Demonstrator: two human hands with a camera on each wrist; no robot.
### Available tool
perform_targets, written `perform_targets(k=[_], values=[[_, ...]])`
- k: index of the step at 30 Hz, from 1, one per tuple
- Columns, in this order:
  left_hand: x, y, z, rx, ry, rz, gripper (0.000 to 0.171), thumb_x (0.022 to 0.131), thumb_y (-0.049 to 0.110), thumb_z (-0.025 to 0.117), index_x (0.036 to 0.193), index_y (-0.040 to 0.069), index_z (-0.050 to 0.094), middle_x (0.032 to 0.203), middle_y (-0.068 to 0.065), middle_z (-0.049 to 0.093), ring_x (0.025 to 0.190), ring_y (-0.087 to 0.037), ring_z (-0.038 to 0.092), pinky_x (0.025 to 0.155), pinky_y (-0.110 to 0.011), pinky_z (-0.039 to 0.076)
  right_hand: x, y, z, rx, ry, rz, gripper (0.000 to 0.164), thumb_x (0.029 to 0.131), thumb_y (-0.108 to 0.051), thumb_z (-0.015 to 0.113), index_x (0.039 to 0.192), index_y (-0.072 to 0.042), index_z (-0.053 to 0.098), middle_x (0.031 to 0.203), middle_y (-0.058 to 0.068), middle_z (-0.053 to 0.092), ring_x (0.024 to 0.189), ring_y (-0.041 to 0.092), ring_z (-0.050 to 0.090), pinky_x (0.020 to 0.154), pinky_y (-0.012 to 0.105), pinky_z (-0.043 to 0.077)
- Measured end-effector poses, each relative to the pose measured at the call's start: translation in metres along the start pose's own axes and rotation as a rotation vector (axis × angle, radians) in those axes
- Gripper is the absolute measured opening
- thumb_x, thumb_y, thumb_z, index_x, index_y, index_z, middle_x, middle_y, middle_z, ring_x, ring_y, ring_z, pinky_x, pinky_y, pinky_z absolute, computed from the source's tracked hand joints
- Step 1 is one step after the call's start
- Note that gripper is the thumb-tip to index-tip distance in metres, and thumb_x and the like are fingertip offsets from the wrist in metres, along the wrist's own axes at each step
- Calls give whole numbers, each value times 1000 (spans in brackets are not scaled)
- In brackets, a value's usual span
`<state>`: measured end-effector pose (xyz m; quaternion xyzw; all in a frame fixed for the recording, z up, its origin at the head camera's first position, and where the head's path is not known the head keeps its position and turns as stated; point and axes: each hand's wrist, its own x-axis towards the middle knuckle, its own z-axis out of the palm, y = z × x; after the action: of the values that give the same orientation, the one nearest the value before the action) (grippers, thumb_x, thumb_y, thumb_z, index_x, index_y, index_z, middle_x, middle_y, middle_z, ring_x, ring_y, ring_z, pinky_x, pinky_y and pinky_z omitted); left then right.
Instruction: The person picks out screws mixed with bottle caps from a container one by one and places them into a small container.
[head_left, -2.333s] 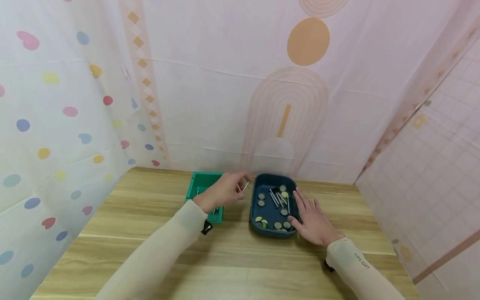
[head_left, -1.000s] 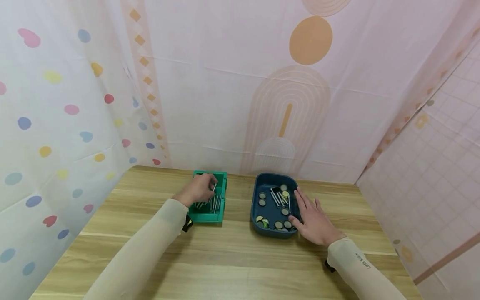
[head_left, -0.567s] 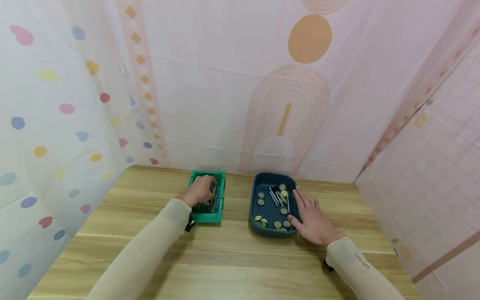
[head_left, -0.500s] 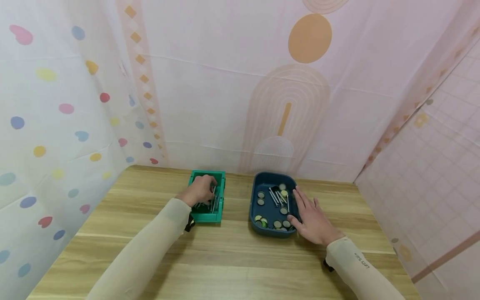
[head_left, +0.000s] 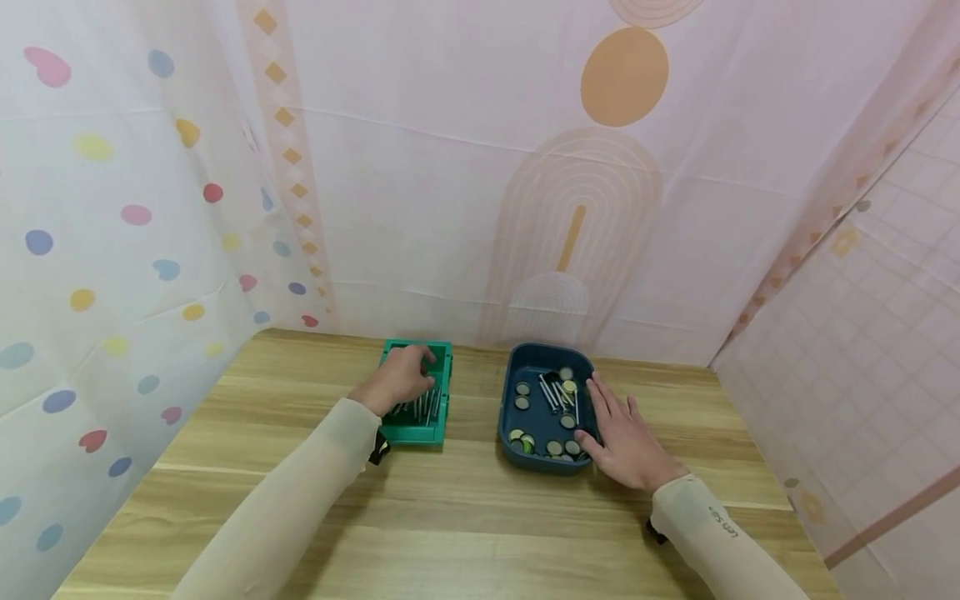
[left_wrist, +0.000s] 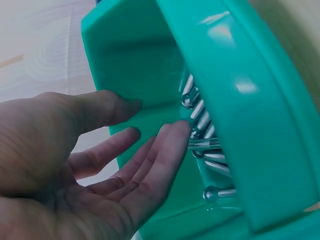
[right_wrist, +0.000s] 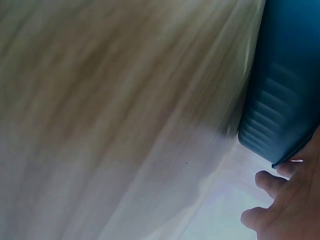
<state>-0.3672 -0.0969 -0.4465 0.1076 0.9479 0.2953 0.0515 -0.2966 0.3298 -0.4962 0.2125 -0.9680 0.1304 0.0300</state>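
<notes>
tabletop [head_left: 480, 542] in woodgrain fronts patterned cloth [head_left: 420, 208], hands [head_left: 397, 377] [head_left: 628, 440] loosely spread: left at green bin [head_left: 412, 435], right against blue tray [head_left: 537, 423].

The bench [head_left: 480, 525] has a light wood-grained top and a rounded back left corner. Along its back edge hangs a creased, pale pink cloth [head_left: 412, 217] printed with an orange disc [head_left: 625, 77], a striped arch [head_left: 551, 200] and, toward that corner, a column of orange diamonds [head_left: 292, 156]. A white cloth [head_left: 112, 267] with coloured spots and hearts hangs beside the left edge, a grid-patterned cloth [head_left: 885, 342] beside the right.
</notes>
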Motion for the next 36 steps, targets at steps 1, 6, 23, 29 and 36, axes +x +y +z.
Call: perform_targets(k=[1, 6, 23, 29, 36], values=[[0, 1, 0, 10, 15, 12, 40, 113, 11, 74, 149, -5, 68, 132, -27, 77, 113, -37, 76, 98, -52, 67, 0, 0, 0, 2, 1, 0, 92, 121, -47, 60, 185, 2, 15, 197, 23, 9, 179, 48, 27, 140, 84, 17], [-1, 8, -1, -8, 73, 60, 38, 113, 12, 73, 147, -4, 69, 139, -29, 77, 126, -44, 75, 107, -57, 66, -1, 0, 0, 3, 7, -3, 91, 121, -47, 59, 185, 2, 15, 197, 23, 9, 179, 49, 28, 139, 84, 18], [-7, 47, 1, -61, 230, 183, 52, 109, 9, 77, 158, 0, 64, 149, -30, 73, 105, -33, 79, 94, -50, 68, 1, 3, -1, 2, 17, -1, 92, 121, -46, 60, 185, 1, 15, 197, 23, 10, 179, 49, 27, 140, 84, 17], [-6, 60, 10, -161, 208, 210, 60, 104, 7, 81, 161, 4, 62, 148, -25, 74, 112, -33, 82, 96, -48, 71, 0, 3, 1, -2, 8, 1, 92, 121, -48, 59, 186, 0, 14, 197, 23, 9, 180, 48, 26, 140, 84, 17], [-8, 76, 23, -279, 109, 188, 66, 106, 9, 83, 167, 11, 59, 163, -23, 67, 129, -38, 81, 100, -49, 72, 1, 1, 2, 0, 11, -1, 92, 121, -47, 60, 185, 0, 15, 197, 23, 10, 180, 48, 26, 140, 83, 18]])
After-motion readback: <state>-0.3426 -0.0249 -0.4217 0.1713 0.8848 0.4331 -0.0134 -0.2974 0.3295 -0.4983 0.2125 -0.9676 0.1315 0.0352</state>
